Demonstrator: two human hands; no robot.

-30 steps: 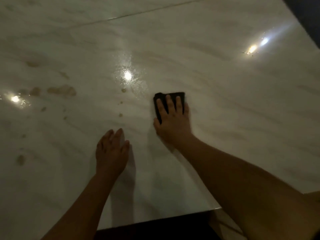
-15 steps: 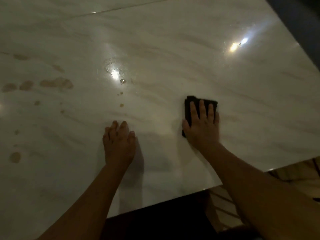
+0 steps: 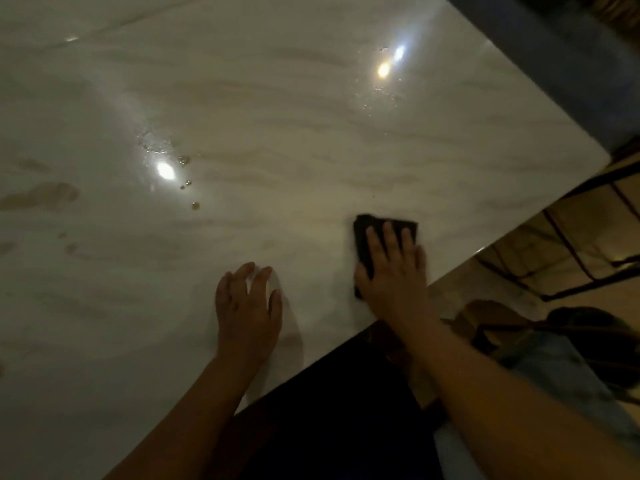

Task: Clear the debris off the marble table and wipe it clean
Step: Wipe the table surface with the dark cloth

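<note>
At the near edge, below the counter (image 3: pixel 311 116), there is a dark area, and on the right of it lies some light blue fabric (image 3: pixel 557 372). Beside it a tiled floor (image 3: pixel 512 244) shows, with thin dark bars (image 3: pixel 588 278) over it; I cannot tell what they belong to. The room is dim.

The counter is pale polished marble with soft brown veins, and its corner on the right side is cut at an angle. The left hand (image 3: pixel 247 313) rests flat on the stone near the front edge, with the fingers relaxed and a little spread, holding nothing. The right hand (image 3: pixel 393 275) lies just beside the angled edge and presses a small dark folded cloth (image 3: pixel 363 240) down on the stone with straight fingers; the cloth shows beyond the fingertips and beside the thumb.

Farther to the left, some small brown drops (image 3: pixel 195 205) sit near a bright reflection of a lamp (image 3: pixel 165 170), and larger brownish stains (image 3: pixel 45 195) spread at the left border. Far on the right, a second reflection (image 3: pixel 382 70) shines among fine wet droplets (image 3: pixel 377 95). Behind the far edge stands something dark blue (image 3: pixel 536 46).
</note>
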